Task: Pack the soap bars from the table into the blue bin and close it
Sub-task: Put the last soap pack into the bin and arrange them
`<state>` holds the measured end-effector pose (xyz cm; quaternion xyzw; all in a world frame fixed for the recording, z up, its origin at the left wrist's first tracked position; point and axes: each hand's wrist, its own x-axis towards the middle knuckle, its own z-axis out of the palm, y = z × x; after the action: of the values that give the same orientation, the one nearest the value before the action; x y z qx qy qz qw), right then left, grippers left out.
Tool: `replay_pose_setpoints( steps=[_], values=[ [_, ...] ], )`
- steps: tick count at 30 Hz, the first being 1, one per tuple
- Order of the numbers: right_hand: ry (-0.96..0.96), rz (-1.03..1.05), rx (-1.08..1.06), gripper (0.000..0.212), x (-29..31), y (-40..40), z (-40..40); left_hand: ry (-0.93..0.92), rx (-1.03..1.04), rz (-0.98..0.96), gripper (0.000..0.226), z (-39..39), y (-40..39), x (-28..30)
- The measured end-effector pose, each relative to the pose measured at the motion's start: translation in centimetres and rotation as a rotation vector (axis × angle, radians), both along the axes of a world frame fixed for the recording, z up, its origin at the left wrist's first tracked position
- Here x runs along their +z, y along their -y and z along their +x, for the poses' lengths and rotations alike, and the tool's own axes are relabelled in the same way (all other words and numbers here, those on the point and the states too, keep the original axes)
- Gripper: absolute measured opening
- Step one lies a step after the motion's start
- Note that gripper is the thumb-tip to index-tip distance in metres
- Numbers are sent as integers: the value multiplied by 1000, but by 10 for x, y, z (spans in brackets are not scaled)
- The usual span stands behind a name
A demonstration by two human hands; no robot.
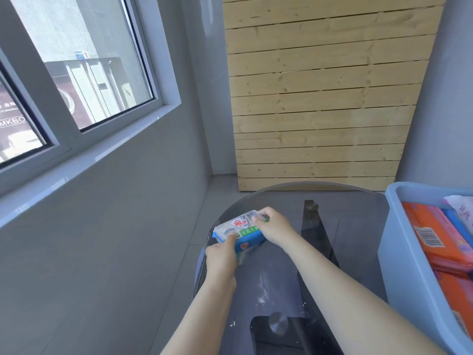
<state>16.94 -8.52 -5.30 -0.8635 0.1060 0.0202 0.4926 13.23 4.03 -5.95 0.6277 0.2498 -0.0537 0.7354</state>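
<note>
A white, blue and green wrapped soap pack [240,229] sits at the far left edge of the round glass table [353,208]. My left hand [222,254] grips its near end, fingers curled over the wrapper. My right hand [274,226] clasps its far right end. The blue bin [404,254] stands open at the right, holding orange soap packs [432,237] and other wrapped packs. No lid is in view.
A black table base [314,226] shows through the glass, with a metal knob [278,322] near me. White crumbs [262,290] speckle the glass. A wooden slat panel [320,98] leans against the far wall; a window [84,62] is at left.
</note>
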Motion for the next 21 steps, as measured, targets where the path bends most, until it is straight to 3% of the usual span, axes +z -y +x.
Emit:
replay_pose_setpoints(
  steps=[4, 8, 13, 21],
  values=[
    [30, 46, -53, 31, -2, -2, -30, 17, 10, -48, 35, -12, -4, 14],
    [131, 135, -109, 31, 10, -13, -67, 201, -9, 29, 6, -36, -9, 42],
    [329, 197, -222, 34, 54, -9, -114, 429, -64, 170, 18, -72, -6, 91],
    [530, 112, -385, 34, 126, 54, -192, 607, -247, 101, 17, -111, 45, 161]
  ],
)
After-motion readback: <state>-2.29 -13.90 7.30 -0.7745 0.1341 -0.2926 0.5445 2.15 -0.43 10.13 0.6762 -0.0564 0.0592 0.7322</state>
